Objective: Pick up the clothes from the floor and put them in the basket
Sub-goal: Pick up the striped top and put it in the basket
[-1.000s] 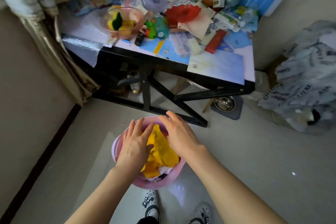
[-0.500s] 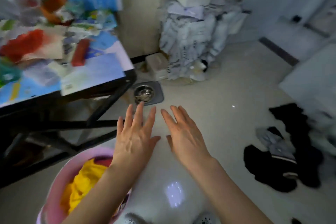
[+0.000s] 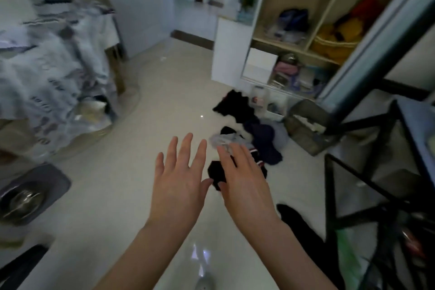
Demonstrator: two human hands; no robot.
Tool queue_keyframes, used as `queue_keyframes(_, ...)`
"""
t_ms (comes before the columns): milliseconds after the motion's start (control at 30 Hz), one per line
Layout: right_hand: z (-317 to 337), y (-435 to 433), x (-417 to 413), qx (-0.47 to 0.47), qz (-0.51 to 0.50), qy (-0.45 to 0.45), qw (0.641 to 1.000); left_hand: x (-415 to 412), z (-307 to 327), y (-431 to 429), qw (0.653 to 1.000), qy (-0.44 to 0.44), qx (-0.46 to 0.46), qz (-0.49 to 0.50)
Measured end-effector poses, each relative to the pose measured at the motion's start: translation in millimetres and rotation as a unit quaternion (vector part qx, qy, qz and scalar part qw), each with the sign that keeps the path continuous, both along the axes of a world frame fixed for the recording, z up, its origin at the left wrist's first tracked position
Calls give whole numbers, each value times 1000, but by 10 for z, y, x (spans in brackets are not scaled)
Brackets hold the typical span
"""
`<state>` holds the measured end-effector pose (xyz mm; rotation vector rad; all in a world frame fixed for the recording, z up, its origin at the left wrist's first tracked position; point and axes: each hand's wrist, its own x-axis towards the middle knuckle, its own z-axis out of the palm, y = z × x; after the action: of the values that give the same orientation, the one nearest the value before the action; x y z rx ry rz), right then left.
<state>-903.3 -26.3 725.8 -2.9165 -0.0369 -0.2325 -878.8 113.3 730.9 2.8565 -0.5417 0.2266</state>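
Pale glossy floor tiles (image 3: 117, 195) run from the foreground to a doorway at the back. Clothes (image 3: 256, 134) lie on them in one loose heap, right of centre, just in front of an open shelf unit (image 3: 296, 49). At least four pieces can be told apart: a black one (image 3: 235, 103) at the far end, a navy one (image 3: 263, 134) in the middle, a pale grey one (image 3: 223, 140), and a second black one (image 3: 216, 172) nearest. Blur hides any finer count.

Two hands reach forward, palms down. The left hand (image 3: 181, 183) has its fingers straight and spread wide over bare tile, holding nothing. The right hand (image 3: 244, 181) is likewise flat and empty, over the near edge of the heap; whether it touches the cloth cannot be told.

One mesh bin (image 3: 306, 125) stands just right of the heap, and one black table frame (image 3: 367, 179) closes in the right side. At left, a printed sheet (image 3: 51, 73) drapes over furniture, and one metal bowl (image 3: 21, 200) sits on a grey mat (image 3: 54, 179), well apart from the heap.
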Motion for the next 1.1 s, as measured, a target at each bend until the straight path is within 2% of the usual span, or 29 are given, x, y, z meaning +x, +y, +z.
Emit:
queue_keyframes(267,-374,-1232,520,2,-119,38,992,1024,-295,-1105,994,38,40,-99)
queue_keyframes(600,-402,-2333,2004,10,-172,52,984,2581,-379,-2483,980,43,21,-194)
queue_keyframes(833,-656,-3341,2874,20,-161,49,986,3356,-619,-3372,982,54,28,-180)
queue_keyframes(967,-1023,-3980,3280,34,-130,89,987,3733,-956,-3777,989,91,39,-112)
queue_keyframes(1100,-1574,-4566,3706,19,-91,121,988,4189,-1562,-4010,991,114,36,-54)
